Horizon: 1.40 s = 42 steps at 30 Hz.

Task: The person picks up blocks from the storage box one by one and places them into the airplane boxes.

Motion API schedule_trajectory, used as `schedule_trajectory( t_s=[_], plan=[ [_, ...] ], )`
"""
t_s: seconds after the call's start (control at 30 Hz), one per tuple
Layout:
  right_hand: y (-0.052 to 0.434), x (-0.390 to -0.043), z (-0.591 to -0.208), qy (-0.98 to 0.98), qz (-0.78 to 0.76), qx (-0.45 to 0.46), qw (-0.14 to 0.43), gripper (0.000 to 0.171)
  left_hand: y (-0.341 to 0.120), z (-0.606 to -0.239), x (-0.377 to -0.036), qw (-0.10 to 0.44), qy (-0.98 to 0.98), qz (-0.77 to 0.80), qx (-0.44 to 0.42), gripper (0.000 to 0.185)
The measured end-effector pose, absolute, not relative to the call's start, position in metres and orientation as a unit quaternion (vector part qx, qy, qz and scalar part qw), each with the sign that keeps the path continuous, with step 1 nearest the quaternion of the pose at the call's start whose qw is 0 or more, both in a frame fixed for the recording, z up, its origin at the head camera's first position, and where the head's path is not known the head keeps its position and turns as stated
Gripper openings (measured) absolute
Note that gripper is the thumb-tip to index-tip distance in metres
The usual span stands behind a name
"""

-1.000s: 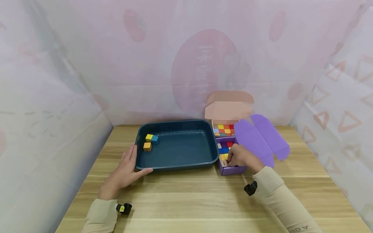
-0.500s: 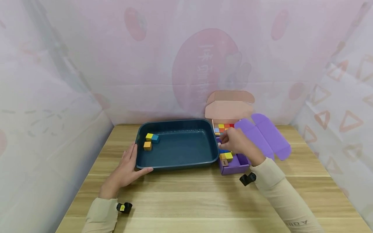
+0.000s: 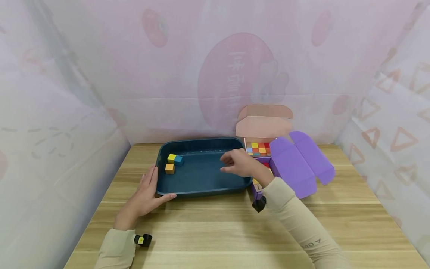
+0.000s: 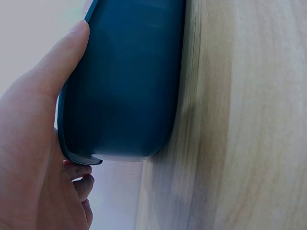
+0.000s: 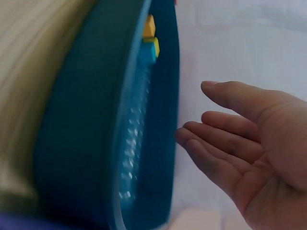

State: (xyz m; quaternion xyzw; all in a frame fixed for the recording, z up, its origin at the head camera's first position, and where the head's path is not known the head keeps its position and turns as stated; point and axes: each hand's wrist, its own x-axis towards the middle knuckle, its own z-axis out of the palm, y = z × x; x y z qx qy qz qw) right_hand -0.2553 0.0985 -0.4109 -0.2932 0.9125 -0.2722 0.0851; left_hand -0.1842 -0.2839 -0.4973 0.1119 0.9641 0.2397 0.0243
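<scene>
A dark teal tray (image 3: 205, 170) lies on the table with yellow (image 3: 172, 158), blue (image 3: 178, 161) and orange (image 3: 170, 169) cubes at its left end. My left hand (image 3: 146, 194) rests against the tray's front left corner, fingers along the side, thumb on the front rim (image 4: 62, 120). Over the right part of the tray hovers my right hand (image 3: 240, 163). In the right wrist view that hand (image 5: 240, 143) has thumb and fingers apart, holding nothing. Beneath the right forearm, the purple box (image 3: 256, 193) of coloured blocks is partly hidden.
The purple box's unfolded lid (image 3: 295, 164) spreads to the right. Behind that box stands an open pinkish box (image 3: 263, 127) of coloured blocks, its lid upright against the backdrop. Wooden table surface (image 3: 201, 231) stretches in front of the tray.
My right hand moved from the front of the purple box to its back left, then left over the tray. The left hand and the cubes in the tray stayed put.
</scene>
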Motion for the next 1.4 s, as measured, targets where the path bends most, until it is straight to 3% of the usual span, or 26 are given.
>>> schedule_trajectory(
  t_s=[0.43,1.0,1.4],
  plan=[
    [0.016,-0.280,-0.429,0.906,-0.286,-0.304,0.068,0.043,-0.282,-0.498,-0.182,0.026,0.966,0.236,0.105,0.132],
    [-0.075,-0.294,-0.452,0.932,-0.275,-0.216,0.093,0.043,-0.290,-0.496,-0.173,0.024,0.970,0.227,0.085,0.132],
    [-0.078,-0.305,-0.473,0.940,-0.286,-0.158,0.096,0.039,-0.277,-0.505,-0.176,0.020,0.969,0.226,0.099,0.131]
  ],
)
